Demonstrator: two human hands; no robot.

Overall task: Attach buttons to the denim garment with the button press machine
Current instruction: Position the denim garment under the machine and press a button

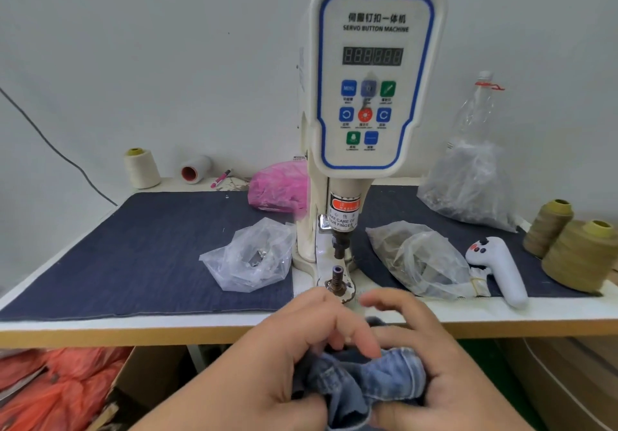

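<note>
Table: a white table (pixel 100 322) with a tan front edge, and a dark blue cloth mat (pixel 133 256) lying on top, up past the 2 hands.
Wall: a plain white wall (pixel 167 45) behind the table, with a dark cord (pixel 50 144) running across it.
Machine: the button press machine (pixel 371 96) stands just beyond the hands, in the middle. Its bottom post (pixel 337 278) is right above the fingers.
Bags: 1 clear bag (pixel 250 256) up and left of the hands, 1 clear bag (pixel 418 263) up and right, and a pink bag (pixel 277 186) farther back.
Thread: 2 tan thread cones (pixel 568 250) far right of the hands, and a cream cone (pixel 142 168) far back left.
Remote: a white handle (pixel 498 268) with buttons, up and right of the hands.
Left hand: the left hand (pixel 287 353) holds the denim garment (pixel 368 377), fingers curled over the cloth.
Right hand: the right hand (pixel 431 360) grips the same bunched cloth, thumb tucked under and some fingers lifted and blurry.
Denim: it is bunched up between both hands, below the table's front edge.
</note>
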